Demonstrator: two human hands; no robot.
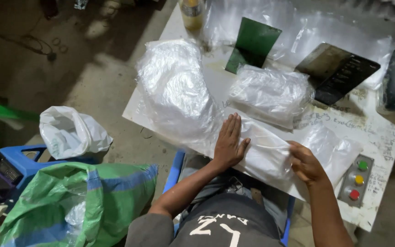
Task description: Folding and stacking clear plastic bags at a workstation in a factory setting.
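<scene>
My left hand (230,142) lies flat, fingers together, on a clear plastic bag (270,153) spread at the near edge of the white table (380,137). My right hand (305,163) pinches the same bag a little to the right, fingers closed on the film. A tall heap of clear plastic bags (174,89) stands left of my left hand. A smaller stack of clear bags (270,93) lies behind the spread bag.
A green plate (253,43) and a dark metal plate (337,71) stand at the table's back. A grey box with three coloured buttons (356,180) sits at the right. On the floor left: white bag (69,131), green-blue woven sack (78,201), blue stool (21,160).
</scene>
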